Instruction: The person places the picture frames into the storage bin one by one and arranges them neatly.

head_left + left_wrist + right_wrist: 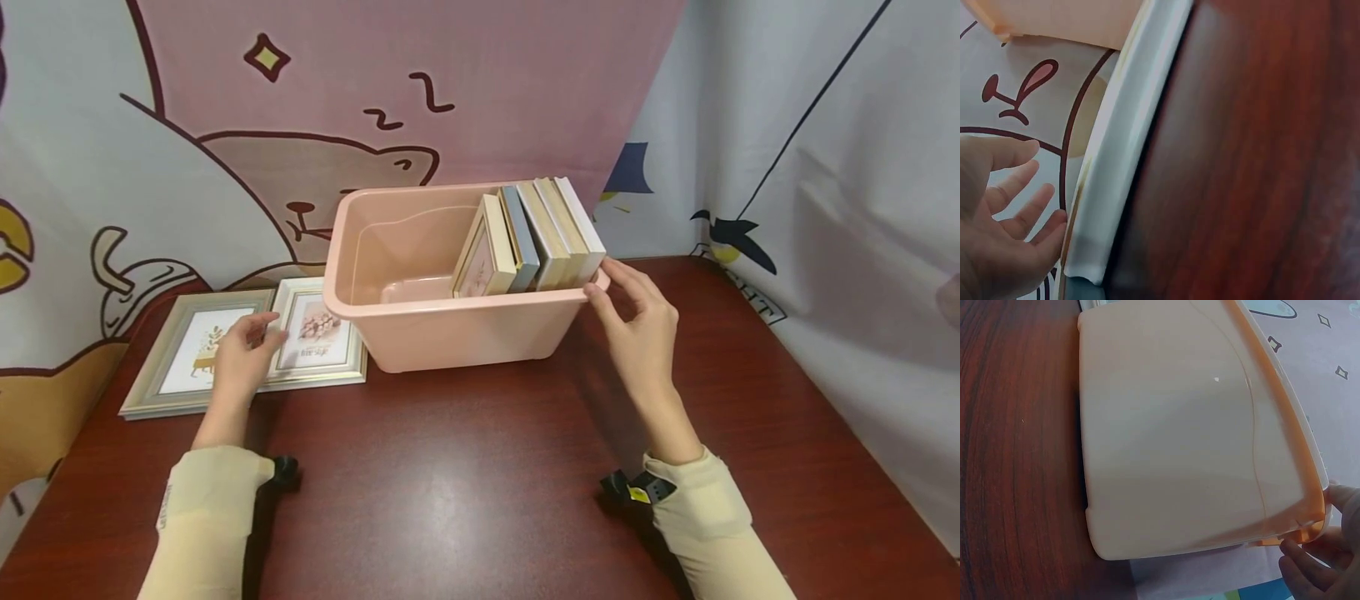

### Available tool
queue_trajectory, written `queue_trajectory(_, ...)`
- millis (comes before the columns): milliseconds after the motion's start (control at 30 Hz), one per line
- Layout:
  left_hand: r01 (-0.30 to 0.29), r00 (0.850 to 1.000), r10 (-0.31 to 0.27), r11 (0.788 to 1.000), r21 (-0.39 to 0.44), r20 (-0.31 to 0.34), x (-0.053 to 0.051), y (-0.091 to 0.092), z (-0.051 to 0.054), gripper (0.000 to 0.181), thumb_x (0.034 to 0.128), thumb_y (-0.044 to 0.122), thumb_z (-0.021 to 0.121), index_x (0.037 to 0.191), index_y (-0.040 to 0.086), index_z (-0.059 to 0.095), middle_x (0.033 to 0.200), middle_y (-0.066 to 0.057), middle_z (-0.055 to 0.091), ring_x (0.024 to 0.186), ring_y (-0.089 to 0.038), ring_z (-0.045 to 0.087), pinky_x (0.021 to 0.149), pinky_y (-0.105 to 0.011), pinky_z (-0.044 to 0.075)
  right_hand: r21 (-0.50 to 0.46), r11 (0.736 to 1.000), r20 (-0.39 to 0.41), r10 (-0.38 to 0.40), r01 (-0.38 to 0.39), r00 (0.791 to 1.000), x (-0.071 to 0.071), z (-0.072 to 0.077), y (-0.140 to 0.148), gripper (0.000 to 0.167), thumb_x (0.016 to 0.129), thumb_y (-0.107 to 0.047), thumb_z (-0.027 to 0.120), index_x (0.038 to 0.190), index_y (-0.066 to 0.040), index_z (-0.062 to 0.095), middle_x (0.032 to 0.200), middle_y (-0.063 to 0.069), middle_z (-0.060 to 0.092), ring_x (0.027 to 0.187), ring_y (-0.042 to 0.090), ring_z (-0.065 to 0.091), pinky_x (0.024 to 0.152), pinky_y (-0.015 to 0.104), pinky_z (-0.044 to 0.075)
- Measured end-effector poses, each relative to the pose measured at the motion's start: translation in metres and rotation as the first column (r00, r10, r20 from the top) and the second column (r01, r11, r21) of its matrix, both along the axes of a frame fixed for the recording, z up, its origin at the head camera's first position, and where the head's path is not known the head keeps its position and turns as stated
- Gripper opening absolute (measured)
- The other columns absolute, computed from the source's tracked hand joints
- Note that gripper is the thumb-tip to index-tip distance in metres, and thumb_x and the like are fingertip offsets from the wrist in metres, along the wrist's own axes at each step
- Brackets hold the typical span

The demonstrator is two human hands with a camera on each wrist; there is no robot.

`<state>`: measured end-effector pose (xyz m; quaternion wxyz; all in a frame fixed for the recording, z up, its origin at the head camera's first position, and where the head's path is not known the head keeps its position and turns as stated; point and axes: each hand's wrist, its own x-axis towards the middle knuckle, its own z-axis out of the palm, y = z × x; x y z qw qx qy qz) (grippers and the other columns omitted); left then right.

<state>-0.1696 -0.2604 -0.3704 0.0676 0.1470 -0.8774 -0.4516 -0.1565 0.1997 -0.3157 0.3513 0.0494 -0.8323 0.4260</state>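
Observation:
A pink plastic bin (465,333) stands at the back of the table. My right hand (637,325) grips its rim at the near right corner; in the right wrist view, the thumb is above the rim and the fingers (1307,569) are beneath it. Several picture frames (551,233) stand on edge in the bin's right half, the leftmost one leaning. Over two picture frames lying on the table, one grey-green (150,392) and one white (352,354), hovers my left hand (246,354). Its fingers are spread and loosely bent in the left wrist view, holding nothing.
The dark red-brown wooden table (450,475) extends in front of the bin. A cloth printed with cartoon animals (465,83) hangs right behind the bin, and pale fabric (862,250) hangs along the right side.

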Motion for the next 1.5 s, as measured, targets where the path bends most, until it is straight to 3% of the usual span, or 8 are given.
queue_trajectory(167, 0.04, 0.998, -0.04, 0.999, -0.009, 0.046, -0.002, -0.002, -0.001, 0.048, 0.1001, 0.016, 0.056, 0.143, -0.003, 0.046, 0.15, -0.028, 0.044, 0.141, -0.044, 0.042, 0.116, -0.055, 0.037, 0.004, 1.0, -0.013, -0.014, 0.014, 1.0, 0.001, 0.001, 0.002, 0.038, 0.09, -0.023, 0.076, 0.125, -0.009, 0.071, 0.125, 0.005, 0.072, 0.105, 0.02, 0.07, 0.083, 0.004, 0.05)
queue_trajectory(333, 0.155, 0.979, -0.131, 0.976, -0.152, 0.155, -0.006, 0.001, 0.005, 0.06, 0.098, 0.017, 0.059, 0.147, -0.008, 0.035, 0.148, -0.034, 0.041, 0.137, -0.049, 0.041, 0.113, -0.06, 0.036, -0.001, 1.0, -0.01, -0.017, 0.017, 1.0, 0.001, 0.001, 0.003, 0.038, 0.089, -0.022, 0.076, 0.125, -0.011, 0.071, 0.125, 0.004, 0.072, 0.101, -0.004, 0.065, 0.082, 0.005, 0.051)
queue_trajectory(567, 0.162, 0.941, -0.016, 0.899, -0.408, 0.339, -0.017, 0.007, 0.007, 0.068, 0.0937, 0.021, 0.06, 0.145, -0.014, 0.034, 0.139, -0.04, 0.043, 0.128, -0.054, 0.045, 0.106, -0.062, 0.043, 0.002, 1.0, -0.02, -0.011, 0.011, 1.0, 0.001, 0.0, 0.002, 0.037, 0.089, -0.021, 0.076, 0.124, -0.01, 0.071, 0.124, 0.005, 0.072, 0.101, -0.005, 0.064, 0.083, 0.003, 0.048)
queue_trajectory(767, 0.169, 0.933, 0.024, 0.852, -0.495, 0.359, -0.019, 0.002, 0.007, 0.053, 0.0931, 0.028, 0.057, 0.127, -0.013, 0.053, 0.124, -0.04, 0.052, 0.111, -0.053, 0.055, 0.079, -0.059, 0.053, 0.017, 1.0, -0.026, -0.013, 0.014, 1.0, 0.0, 0.001, 0.001, 0.037, 0.09, -0.021, 0.076, 0.124, -0.01, 0.071, 0.124, 0.006, 0.072, 0.104, 0.016, 0.069, 0.084, 0.002, 0.047)
queue_trajectory(1033, 0.091, 0.955, 0.06, 0.872, -0.482, 0.289, -0.016, 0.003, 0.008, 0.057, 0.0901, 0.027, 0.058, 0.135, -0.008, 0.051, 0.125, -0.036, 0.049, 0.112, -0.051, 0.054, 0.084, -0.06, 0.051, 0.023, 1.0, -0.026, -0.015, 0.016, 1.0, 0.0, 0.001, 0.0, 0.037, 0.09, -0.021, 0.075, 0.124, -0.009, 0.071, 0.124, 0.006, 0.072, 0.105, 0.022, 0.07, 0.085, 0.002, 0.047)
queue_trajectory(1233, -0.053, 0.987, 0.103, 0.93, -0.364, 0.121, -0.013, 0.0, 0.01, 0.055, 0.0879, 0.016, 0.056, 0.137, -0.007, 0.05, 0.132, -0.035, 0.048, 0.119, -0.049, 0.05, 0.095, -0.061, 0.046, 0.023, 1.0, -0.019, -0.019, 0.019, 1.0, 0.0, 0.002, 0.0, 0.037, 0.09, -0.022, 0.075, 0.124, -0.01, 0.071, 0.124, 0.005, 0.072, 0.104, 0.017, 0.069, 0.084, 0.003, 0.047)
queue_trajectory(1333, -0.112, 0.989, 0.132, 0.958, -0.263, 0.06, -0.01, -0.006, 0.013, 0.048, 0.0889, 0.011, 0.058, 0.135, -0.003, 0.056, 0.134, -0.032, 0.054, 0.121, -0.046, 0.052, 0.098, -0.057, 0.044, 0.025, 1.0, -0.015, -0.017, 0.017, 1.0, 0.0, 0.002, 0.0, 0.037, 0.09, -0.022, 0.075, 0.124, -0.009, 0.071, 0.124, 0.006, 0.072, 0.105, 0.02, 0.069, 0.085, 0.003, 0.046)
queue_trajectory(1500, -0.145, 0.983, 0.161, 0.974, -0.172, 0.083, -0.003, -0.016, 0.018, 0.044, 0.0938, 0.012, 0.058, 0.137, 0.005, 0.059, 0.14, -0.022, 0.058, 0.127, -0.04, 0.056, 0.091, -0.043, 0.046, 0.027, 1.0, -0.007, -0.009, 0.01, 1.0, 0.0, 0.001, 0.0, 0.038, 0.09, -0.022, 0.076, 0.125, -0.008, 0.071, 0.125, 0.008, 0.071, 0.111, 0.025, 0.068, 0.09, 0.003, 0.042)
